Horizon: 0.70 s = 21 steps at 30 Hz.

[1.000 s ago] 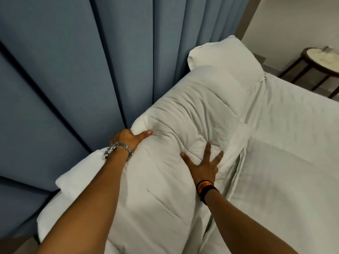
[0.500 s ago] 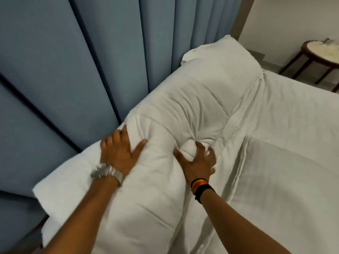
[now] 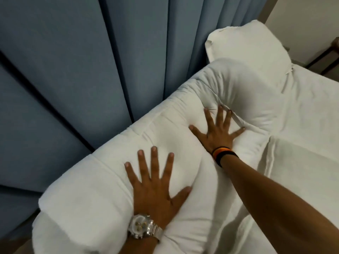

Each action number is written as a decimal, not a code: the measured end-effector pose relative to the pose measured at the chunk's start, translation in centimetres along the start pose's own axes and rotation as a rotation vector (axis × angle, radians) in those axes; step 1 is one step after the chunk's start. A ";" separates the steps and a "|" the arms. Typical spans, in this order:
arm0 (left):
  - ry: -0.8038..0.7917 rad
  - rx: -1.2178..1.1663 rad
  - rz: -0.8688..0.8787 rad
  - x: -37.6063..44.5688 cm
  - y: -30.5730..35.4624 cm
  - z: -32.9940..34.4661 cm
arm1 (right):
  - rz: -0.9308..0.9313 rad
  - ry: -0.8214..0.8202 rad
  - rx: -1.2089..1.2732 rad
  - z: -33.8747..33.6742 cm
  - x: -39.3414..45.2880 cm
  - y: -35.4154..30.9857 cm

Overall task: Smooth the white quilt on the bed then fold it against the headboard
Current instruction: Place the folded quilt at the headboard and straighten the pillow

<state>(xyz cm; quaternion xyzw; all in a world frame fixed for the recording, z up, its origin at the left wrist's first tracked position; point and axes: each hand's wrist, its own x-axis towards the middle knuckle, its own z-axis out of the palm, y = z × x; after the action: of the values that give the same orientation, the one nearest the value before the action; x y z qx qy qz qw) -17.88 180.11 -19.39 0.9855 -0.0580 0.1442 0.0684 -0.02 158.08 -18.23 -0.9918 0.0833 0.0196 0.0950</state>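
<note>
The white quilt (image 3: 244,92) lies bunched in a thick roll along the head of the bed, against the blue padded headboard (image 3: 73,70). My left hand (image 3: 156,187), with a silver watch on the wrist, lies flat with fingers spread on the near part of the roll. Farther along the same roll, my right hand (image 3: 218,132), with dark bands on the wrist, presses flat with spread fingers into a dent in the quilt. Neither hand holds any cloth.
A white pillow (image 3: 247,46) leans on the headboard past the far end of the roll. The white bed sheet (image 3: 302,162) covers the mattress to the right. A dark table leg (image 3: 322,57) shows at the right edge by a pale wall.
My right hand has let go of the bunched quilt and spread flat. My left hand has slid onto the top of the roll, fingers spread. The view has moved closer.
</note>
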 end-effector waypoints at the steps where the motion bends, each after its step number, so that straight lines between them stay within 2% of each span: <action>1: -0.010 0.000 -0.001 0.0 0.1 0.8 | 0.006 -0.020 0.000 0.4 0.2 0.3; 6: -0.089 -0.009 -0.049 2.7 -2.5 1.8 | -0.027 -0.170 -0.002 -2.3 3.1 -2.7; 12: -0.201 -0.010 -0.115 0.8 0.1 -4.1 | -0.073 -0.207 0.116 -5.4 -7.2 2.7; 15: -0.293 -0.113 -0.171 -1.1 4.2 -8.1 | 0.010 -0.151 0.295 -8.2 -13.0 5.7; 18: -0.385 -0.194 -0.072 -4.0 10.0 -10.4 | 0.112 -0.050 0.288 -10.4 -19.8 10.7; 21: -0.461 -0.266 0.049 -7.7 15.2 -10.6 | 0.371 -0.006 0.277 -11.8 -27.8 17.7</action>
<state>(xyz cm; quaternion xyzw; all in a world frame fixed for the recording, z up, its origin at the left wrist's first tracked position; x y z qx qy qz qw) -30.13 167.47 -9.77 0.9729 -0.1141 -0.0912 0.1790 -30.08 143.22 -8.44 -0.9369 0.2657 0.0281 0.2253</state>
